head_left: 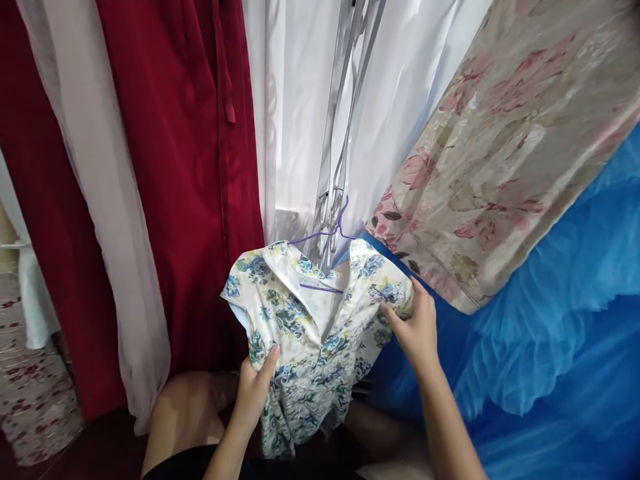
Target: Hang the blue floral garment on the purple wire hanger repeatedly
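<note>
A small white dress with blue and yellow flowers (310,340) hangs on a thin purple wire hanger (327,233) in front of me. My left hand (255,387) is closed on the dress's left side, thumb up on the cloth. My right hand (415,327) pinches the dress at its right shoulder. The hanger's hook rises above the collar, against the white fabric.
Hanging garments fill the view: a dark red one (175,167), a pale pink strip (100,200), white satin (300,100), a beige floral cloth (515,147) and blue tulle (550,320). My bare knees (185,407) show below. A patterned rug (30,400) lies at the left.
</note>
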### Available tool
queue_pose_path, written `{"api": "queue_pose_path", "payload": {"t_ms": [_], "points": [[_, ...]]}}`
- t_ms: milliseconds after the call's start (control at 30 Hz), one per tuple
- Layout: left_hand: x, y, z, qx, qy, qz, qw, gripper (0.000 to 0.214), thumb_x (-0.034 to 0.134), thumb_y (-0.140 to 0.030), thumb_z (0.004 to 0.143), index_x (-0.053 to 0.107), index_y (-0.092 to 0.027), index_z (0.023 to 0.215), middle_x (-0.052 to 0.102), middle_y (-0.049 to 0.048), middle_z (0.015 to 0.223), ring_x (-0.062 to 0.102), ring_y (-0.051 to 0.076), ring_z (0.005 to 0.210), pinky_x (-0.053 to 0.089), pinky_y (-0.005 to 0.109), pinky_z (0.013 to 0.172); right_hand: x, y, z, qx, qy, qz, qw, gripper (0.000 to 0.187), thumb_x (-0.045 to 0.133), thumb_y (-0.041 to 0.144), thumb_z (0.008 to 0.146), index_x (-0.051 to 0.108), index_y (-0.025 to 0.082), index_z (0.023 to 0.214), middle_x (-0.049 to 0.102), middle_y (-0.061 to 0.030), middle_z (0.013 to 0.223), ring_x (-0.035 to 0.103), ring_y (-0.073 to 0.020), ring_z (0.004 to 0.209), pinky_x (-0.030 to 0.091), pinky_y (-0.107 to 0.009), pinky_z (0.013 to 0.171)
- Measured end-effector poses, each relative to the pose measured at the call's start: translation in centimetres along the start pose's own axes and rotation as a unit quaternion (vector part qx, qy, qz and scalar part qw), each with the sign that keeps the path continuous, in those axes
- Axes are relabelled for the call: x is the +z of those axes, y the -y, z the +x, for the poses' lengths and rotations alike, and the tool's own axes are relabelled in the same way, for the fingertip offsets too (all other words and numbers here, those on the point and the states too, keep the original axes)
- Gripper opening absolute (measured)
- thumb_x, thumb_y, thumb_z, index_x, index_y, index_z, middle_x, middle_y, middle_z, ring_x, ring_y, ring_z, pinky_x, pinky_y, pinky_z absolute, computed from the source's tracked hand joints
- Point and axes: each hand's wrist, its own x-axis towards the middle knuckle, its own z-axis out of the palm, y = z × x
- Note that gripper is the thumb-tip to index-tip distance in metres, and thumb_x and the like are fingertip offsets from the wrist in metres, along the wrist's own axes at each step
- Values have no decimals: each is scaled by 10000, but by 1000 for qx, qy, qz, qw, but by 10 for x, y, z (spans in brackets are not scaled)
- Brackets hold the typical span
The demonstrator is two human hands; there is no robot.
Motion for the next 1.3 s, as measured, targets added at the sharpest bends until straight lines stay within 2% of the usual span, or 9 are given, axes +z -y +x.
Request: {"api": "queue_pose_path", "payload": {"t_ms": [100, 167, 233, 333, 500, 667, 900, 1133, 1300], "points": [[2, 0, -9, 3, 2, 2, 1000, 530, 809, -536, 747, 740, -200, 1150, 747, 116, 1221, 636, 352, 1260, 511, 415, 1075, 20, 11, -78, 141, -135, 71, 978, 620, 649, 500, 884, 496, 207, 1409, 553, -207, 1320, 519, -418, 1195, 431, -580, 989], [7, 2, -15, 13, 16, 8, 1000, 511, 801, -525, 757, 747, -202, 1150, 743, 112, 1232, 636, 351, 1259, 510, 414, 1078, 32, 31, -126, 233, -69, 201, 949, 317, 548, 490, 957, 591, 269, 1180, 626, -134, 1096, 601, -349, 988, 505, -483, 840], [13, 3, -21, 22, 35, 20, 999, 484, 783, -517, 778, 755, -205, 1148, 746, 107, 1225, 639, 352, 1254, 507, 419, 1083, 43, 56, -151, 263, 98, 326, 903, 298, 470, 520, 994, 629, 270, 970, 645, -76, 863, 615, -304, 820, 505, -417, 741], [22, 1, -26, 16, 55, 31, 998, 438, 761, -520, 790, 775, -221, 1108, 765, 100, 1173, 663, 362, 1214, 542, 432, 1041, 54, 86, -142, 247, 218, 443, 834, 376, 479, 555, 991, 595, 259, 789, 596, -25, 704, 553, -242, 678, 455, -354, 659], [21, -8, -30, 52, 16, 74, 996, 428, 737, -500, 809, 724, -250, 1156, 739, 101, 1202, 649, 360, 1221, 549, 439, 1020, 52, 91, -115, 282, 192, 489, 803, 387, 586, 533, 917, 577, 250, 653, 524, 9, 581, 434, -185, 544, 355, -312, 564], [18, -1, -35, 299, -162, 144, 929, 597, 776, -335, 799, 504, -305, 1330, 535, 113, 1386, 530, 332, 1328, 471, 466, 1096, 41, 78, -133, 350, 176, 501, 772, 366, 625, 486, 850, 583, 247, 576, 480, 20, 486, 362, -159, 459, 278, -295, 507], [56, -13, -40, 419, 174, 249, 856, 286, 598, -137, 923, 702, -317, 1119, 691, 62, 991, 661, 253, 964, 525, 395, 882, 23, 83, -123, 329, 219, 499, 772, 415, 647, 539, 836, 612, 208, 589, 423, 45, 422, 341, -119, 402, 248, -267, 464], [76, -31, -16, 521, 260, 262, 770, 198, 578, -75, 953, 731, -197, 986, 597, 26, 761, 553, 171, 764, 449, 313, 739, 5, 75, -122, 256, 248, 449, 820, 420, 593, 504, 927, 577, 187, 653, 417, 47, 500, 347, -115, 477, 270, -258, 485], [71, -40, -4, 546, 308, 247, 739, 247, 630, -70, 932, 730, -201, 1116, 654, 35, 814, 580, 165, 788, 438, 301, 744, 17, 61, -129, 184, 159, 436, 866, 182, 735, 255, 804, 563, 214, 846, 559, 1, 839, 505, -175, 788, 426, -279, 745]]}}
